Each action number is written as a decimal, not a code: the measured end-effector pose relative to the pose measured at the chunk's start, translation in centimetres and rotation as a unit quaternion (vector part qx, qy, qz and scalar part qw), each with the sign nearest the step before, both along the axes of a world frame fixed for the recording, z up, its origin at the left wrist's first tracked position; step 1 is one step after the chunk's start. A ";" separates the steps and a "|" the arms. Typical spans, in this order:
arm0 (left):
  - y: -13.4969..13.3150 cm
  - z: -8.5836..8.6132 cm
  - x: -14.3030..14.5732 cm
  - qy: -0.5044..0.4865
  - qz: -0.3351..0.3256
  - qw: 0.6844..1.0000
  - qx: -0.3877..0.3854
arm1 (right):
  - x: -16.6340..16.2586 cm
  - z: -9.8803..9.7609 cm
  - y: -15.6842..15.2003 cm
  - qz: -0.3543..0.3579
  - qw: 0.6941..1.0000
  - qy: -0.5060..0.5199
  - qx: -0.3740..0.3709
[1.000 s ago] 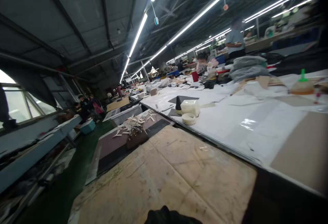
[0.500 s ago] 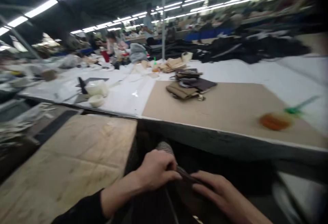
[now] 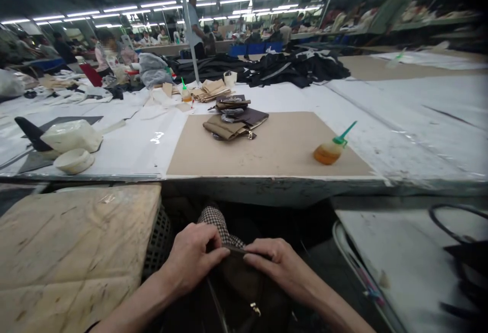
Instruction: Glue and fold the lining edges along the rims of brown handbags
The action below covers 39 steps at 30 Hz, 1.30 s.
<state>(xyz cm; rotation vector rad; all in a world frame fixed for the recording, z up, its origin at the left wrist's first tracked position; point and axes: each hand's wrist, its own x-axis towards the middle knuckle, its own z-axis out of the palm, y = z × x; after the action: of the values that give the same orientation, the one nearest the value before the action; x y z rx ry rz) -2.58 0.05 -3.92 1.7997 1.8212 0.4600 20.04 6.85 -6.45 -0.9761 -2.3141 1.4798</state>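
Between my two hands is a dark brown fabric piece [image 3: 244, 274] that looks like part of a bag, with a small gold-coloured metal fitting [image 3: 255, 309] on it. My left hand [image 3: 198, 254] pinches its upper edge at one end. Thumb and fingers of my right hand [image 3: 274, 259] close on the same edge a short way to the right. Just behind the edge shows black-and-white checked cloth [image 3: 215, 221]. The lower part of the brown piece fades into shadow over my lap.
On a brown board [image 3: 282, 157] lie stacked brown pouches [image 3: 232, 119], with a green-capped bottle of orange liquid [image 3: 328, 152] to their right. A cream container [image 3: 72, 135] and round dish [image 3: 74, 161] stand left. A stained box top [image 3: 76, 241] and pale surface [image 3: 400, 251] flank me.
My view has turned to the right, and the picture is sharper. Both hands still grip the brown piece's edge, now held more level.
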 end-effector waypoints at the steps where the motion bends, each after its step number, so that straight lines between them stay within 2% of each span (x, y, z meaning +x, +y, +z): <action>1: 0.0 0.0 0.0 0.003 0.002 1.000 -0.002 | 0.0 0.0 0.0 0.002 1.000 -0.001 0.005; 10: 0.3 0.4 0.6 0.024 0.025 0.999 -0.018 | 0.2 0.4 -0.3 0.014 0.999 -0.016 0.039; 13: 0.8 0.3 0.4 0.028 -0.074 0.997 -0.010 | 0.1 0.1 -0.1 0.023 0.999 -0.007 0.036; 16: 1.4 0.0 0.3 0.063 -0.190 0.980 0.014 | 0.5 -0.7 0.1 0.014 1.000 -0.002 -0.005; 21: 2.0 -0.6 0.2 0.066 -0.219 0.973 0.033 | 2.5 -1.1 0.0 0.011 0.994 0.007 -0.112; 25: 2.2 -0.5 0.1 0.041 -0.233 0.971 0.012 | 4.4 -0.6 -0.7 0.007 0.989 0.038 -0.143; 31: 2.6 -0.4 0.0 0.013 -0.218 0.975 -0.028 | 5.3 -1.0 -2.1 -0.043 0.987 0.064 -0.144; 39: 2.4 -0.1 0.6 0.021 -0.219 0.975 -0.014 | 4.2 -3.0 -4.9 -0.190 0.975 0.091 -0.074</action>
<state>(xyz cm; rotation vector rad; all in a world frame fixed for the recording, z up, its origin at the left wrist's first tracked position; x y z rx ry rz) -2.02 2.44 -4.04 2.1256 1.3840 0.2243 24.21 1.97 -9.43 -1.1871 -1.7897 1.5191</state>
